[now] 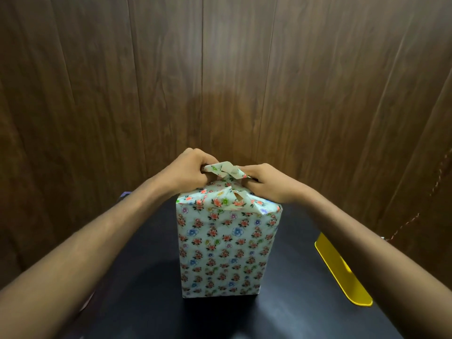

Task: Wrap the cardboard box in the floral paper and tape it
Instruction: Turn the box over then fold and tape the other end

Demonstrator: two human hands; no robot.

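A tall box (226,248) covered in white floral paper stands upright on the dark table (281,302). At its top the paper is bunched into folded flaps (226,172). My left hand (188,171) grips the left end of the raised flap with curled fingers. On the other side my right hand (267,183) pinches the right end of the same flap above the box's top right corner. A small gap in the folds at the top shows brown cardboard (238,196). No tape is in sight.
A flat yellow object (342,271) lies near the table's right edge. Something purple (124,195) pokes out behind my left forearm at the table's left. A dark wood-panel wall (220,81) stands right behind the table.
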